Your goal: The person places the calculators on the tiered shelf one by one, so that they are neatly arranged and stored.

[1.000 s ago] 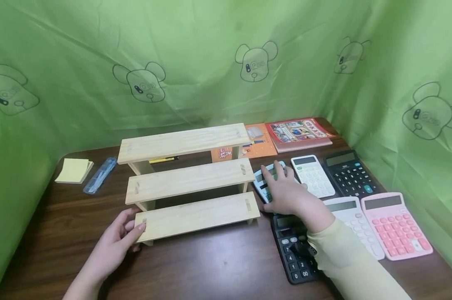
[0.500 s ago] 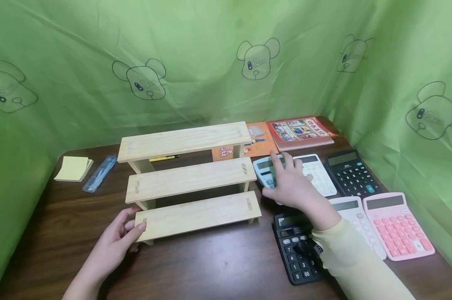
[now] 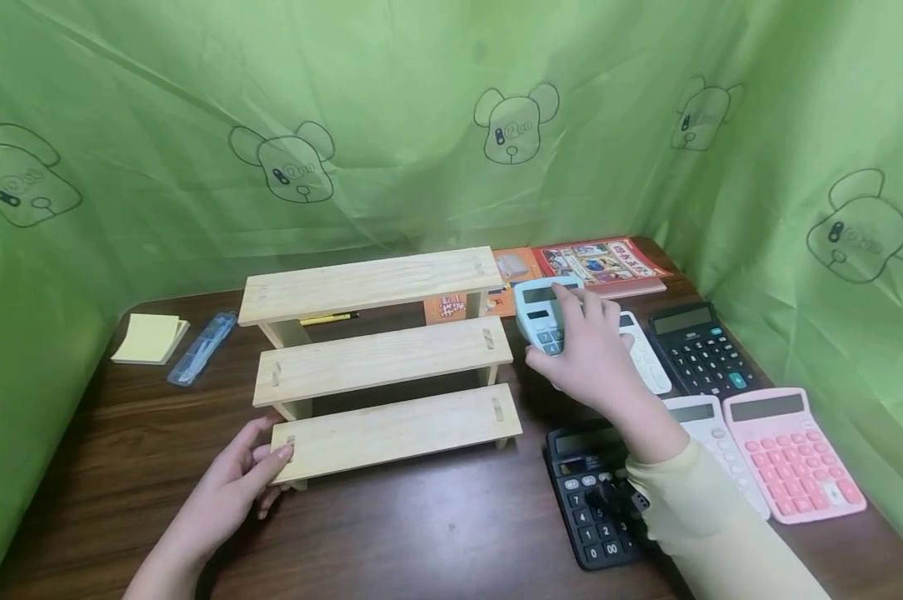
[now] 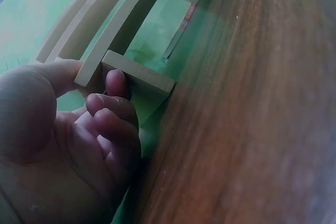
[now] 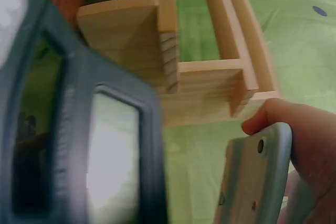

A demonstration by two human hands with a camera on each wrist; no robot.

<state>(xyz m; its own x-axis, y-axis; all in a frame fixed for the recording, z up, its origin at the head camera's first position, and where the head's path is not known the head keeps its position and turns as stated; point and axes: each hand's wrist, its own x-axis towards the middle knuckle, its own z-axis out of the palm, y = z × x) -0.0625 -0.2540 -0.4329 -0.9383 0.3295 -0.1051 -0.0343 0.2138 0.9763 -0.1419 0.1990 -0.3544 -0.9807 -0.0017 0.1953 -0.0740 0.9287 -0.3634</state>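
A three-tier light wood desk shelf [image 3: 391, 429] stands mid-table. At the left end of its lowest tier, my left hand [image 3: 226, 492] pinches the board, thumb on top and fingers curled beneath, as the left wrist view shows at the board end [image 4: 100, 61]. My right hand [image 3: 597, 358] grips a light blue calculator [image 3: 545, 304] by its sides, just right of the shelf. The calculator is tilted and raised, and its back [image 5: 249, 177] shows in the right wrist view. Below my right forearm lies a black calculator [image 3: 582, 512], partly covered by the sleeve.
Right of my hand lie a white calculator [image 3: 650, 362], a black one [image 3: 699, 350], another white one [image 3: 721, 458] and a pink one [image 3: 766, 408]. Books [image 3: 597, 260] lie at the back. Sticky notes [image 3: 146, 340] and a clear blue case [image 3: 202, 350] are at left.
The right hand has closed round the light blue calculator and lifted it up and away from the table, toward the books. My left hand has kept its place on the shelf.
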